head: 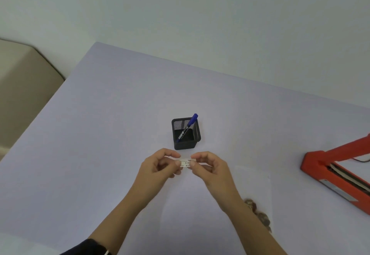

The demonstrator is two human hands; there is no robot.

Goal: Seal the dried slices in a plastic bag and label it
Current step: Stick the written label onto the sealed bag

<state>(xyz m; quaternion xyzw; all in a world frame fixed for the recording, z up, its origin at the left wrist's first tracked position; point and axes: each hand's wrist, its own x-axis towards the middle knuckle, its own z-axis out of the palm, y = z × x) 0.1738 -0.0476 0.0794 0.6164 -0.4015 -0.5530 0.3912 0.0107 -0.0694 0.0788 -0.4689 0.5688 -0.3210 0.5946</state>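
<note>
label (186, 163): small white strip w/ dark marks, held above bench (100, 134), just in front of pen holder (185, 133)
left hand (160, 166): pinching label's left end
right hand (210, 166): pinching right end
plastic bag (248, 190): flat on bench under right forearm, dried slices (258, 212) inside, prob. sealed
sealer (338, 170): red, far right

Pen holder (186, 133) sits mid-desk (100, 134), marker (188, 127) leaning inside it. Both hands, left (160, 164) and right (210, 166), are just in front of the holder with the label (186, 163) pinched between them. Heat sealer (336, 174) at the desk's right edge; bag (200, 214) with dried slices (258, 212) lies under the right forearm, near edge.
</note>
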